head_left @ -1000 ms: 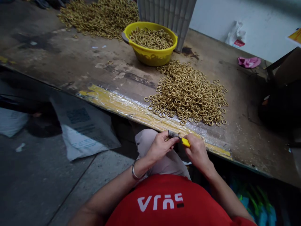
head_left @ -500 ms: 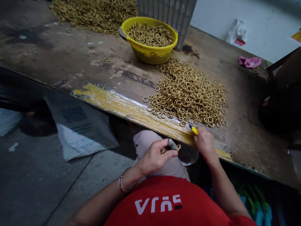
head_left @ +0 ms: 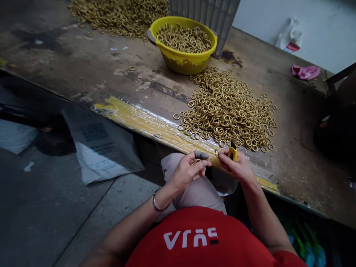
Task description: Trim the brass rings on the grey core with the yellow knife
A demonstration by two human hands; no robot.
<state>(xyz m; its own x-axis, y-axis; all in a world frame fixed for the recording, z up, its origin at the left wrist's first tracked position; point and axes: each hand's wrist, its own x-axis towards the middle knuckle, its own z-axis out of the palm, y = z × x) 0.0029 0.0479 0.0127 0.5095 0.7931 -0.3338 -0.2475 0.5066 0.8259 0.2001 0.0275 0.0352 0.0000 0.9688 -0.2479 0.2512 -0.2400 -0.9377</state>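
My left hand (head_left: 189, 170) is closed around gold-coloured rings (head_left: 197, 161) in front of the table edge; its index finger has a grey wrap (head_left: 201, 155). Their exact number is hidden by the fingers. Close by on the right, my right hand (head_left: 236, 166) grips a yellow utility knife (head_left: 232, 154) with its dark blade end pointing away from me. Between that hand's thumb and fingertips a single gold ring (head_left: 217, 152) is pinched. Just beyond both hands, a pile of similar rings (head_left: 230, 107) lies on the table.
A yellow basin (head_left: 182, 61) full of rings stands behind the pile, against a grey ribbed crate (head_left: 205, 18). Another ring heap (head_left: 119, 16) lies at the back left. Yellow tape (head_left: 144, 120) covers the table's front edge. A pink cloth (head_left: 305, 72) lies at the right.
My right hand has moved from the pile's front edge towards my left hand and now pinches a ring along with the knife. The knife has turned more upright. The view has shifted slightly.
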